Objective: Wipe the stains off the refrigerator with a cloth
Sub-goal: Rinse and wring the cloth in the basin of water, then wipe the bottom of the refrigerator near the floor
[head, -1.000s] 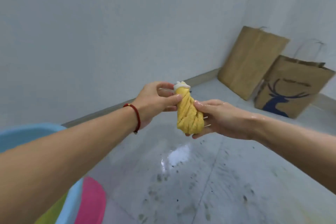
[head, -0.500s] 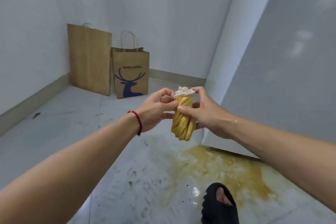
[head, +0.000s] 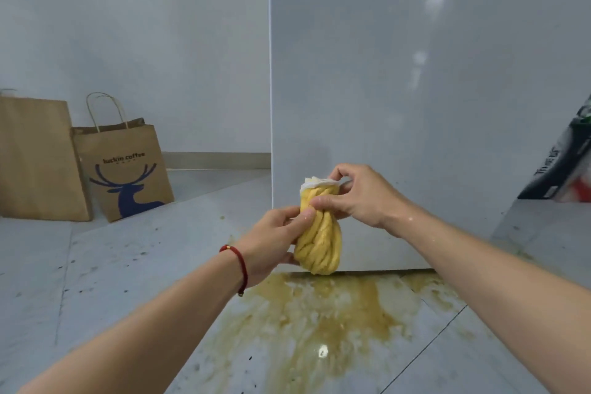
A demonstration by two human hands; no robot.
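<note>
Cloth point(head: 319, 233) before the refrigerator point(head: 415, 89) — puddle point(head: 319, 323) below, two bags point(head: 124, 166) far left.

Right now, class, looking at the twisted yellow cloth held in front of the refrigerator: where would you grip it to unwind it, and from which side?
Grip the yellow cloth at its two ends: the white-edged top from the right and the thick lower twist from the left. It hangs upright as a rope-like spiral, so opposite turns undo it.

Plain paper bag point(head: 38, 160) at left: cut off by frame edge, right side overlapped by the deer-print bag point(head: 126, 169). Dark printed object point(head: 566, 166) at right edge: cropped, lettering blurred, identity undetermined. Refrigerator point(head: 415, 89): top and right out of frame. Twisted cloth point(head: 319, 243): middle partly covered by fingers of both hands. Small print under bag logo unreadable.
</note>
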